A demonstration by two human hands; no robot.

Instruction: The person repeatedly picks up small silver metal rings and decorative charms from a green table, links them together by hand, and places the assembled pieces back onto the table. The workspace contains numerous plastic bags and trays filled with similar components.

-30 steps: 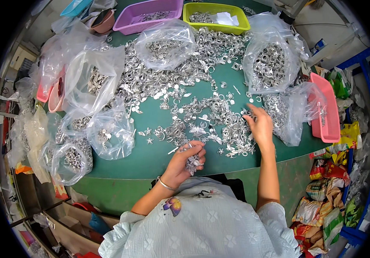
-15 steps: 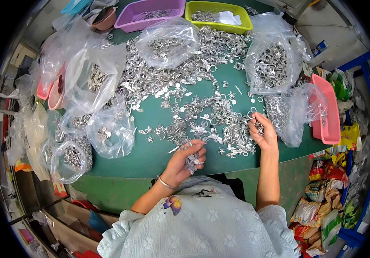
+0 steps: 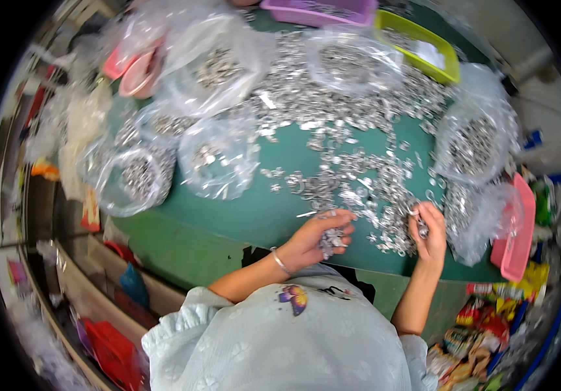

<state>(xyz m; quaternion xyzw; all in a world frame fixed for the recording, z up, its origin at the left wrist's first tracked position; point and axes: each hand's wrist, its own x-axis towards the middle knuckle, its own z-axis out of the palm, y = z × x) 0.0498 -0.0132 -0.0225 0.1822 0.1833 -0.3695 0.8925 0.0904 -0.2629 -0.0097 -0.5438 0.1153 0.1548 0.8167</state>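
My left hand (image 3: 308,242) is palm up near the table's front edge, fingers curled round a clump of small silvery metal pieces (image 3: 331,244). Their exact shapes are blurred. To its right, at the near right side of a loose pile (image 3: 359,182) of silvery rings and flower-like bits, is my right hand (image 3: 434,236). Its fingers are closed on silvery rings (image 3: 422,228), partly hidden by the fingers. A clear bag of similar pieces (image 3: 460,218) lies just right of that hand.
A large heap of silvery pieces (image 3: 287,85) covers the back of the green table (image 3: 228,218). Open clear bags (image 3: 218,159) stand left, another bag (image 3: 473,146) right. Purple (image 3: 319,16) and yellow-green (image 3: 451,65) baskets sit at the back, a pink basket (image 3: 521,228) at right.
My view has swung left and tilted, so the table appears turned and shifted to the right, with more blur. Both hands still hold their metal pieces, in much the same places over the table.
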